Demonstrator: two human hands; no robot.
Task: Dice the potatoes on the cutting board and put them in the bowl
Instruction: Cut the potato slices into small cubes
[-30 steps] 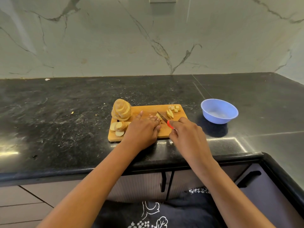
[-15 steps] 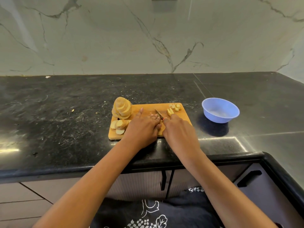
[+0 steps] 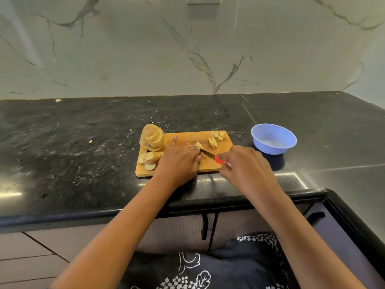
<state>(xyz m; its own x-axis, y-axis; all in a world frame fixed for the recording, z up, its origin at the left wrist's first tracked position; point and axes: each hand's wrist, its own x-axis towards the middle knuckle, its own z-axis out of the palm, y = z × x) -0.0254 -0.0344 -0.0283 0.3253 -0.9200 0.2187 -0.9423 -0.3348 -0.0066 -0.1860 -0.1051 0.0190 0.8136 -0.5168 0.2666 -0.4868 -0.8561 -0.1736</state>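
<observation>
A wooden cutting board (image 3: 183, 136) lies on the black counter. A pile of potato slices (image 3: 152, 137) stands at its far left corner, and a few more slices (image 3: 149, 159) lie in front of it. Cut potato pieces (image 3: 215, 138) sit at the far right. My left hand (image 3: 179, 161) holds down a potato piece (image 3: 199, 145) with curled fingers, the index finger pointing away. My right hand (image 3: 243, 165) grips a knife (image 3: 208, 153) by its red handle; the blade lies beside my left fingertips. The blue bowl (image 3: 274, 138) stands to the right of the board.
The black stone counter (image 3: 83, 142) runs to a marble wall behind and turns a corner at the right. Its front edge is just below my wrists. Cabinet doors with dark handles (image 3: 205, 226) are under the counter.
My right hand has drawn back to the right and toward me with the knife, so the red handle shows again. My left hand has stayed on the potato piece.
</observation>
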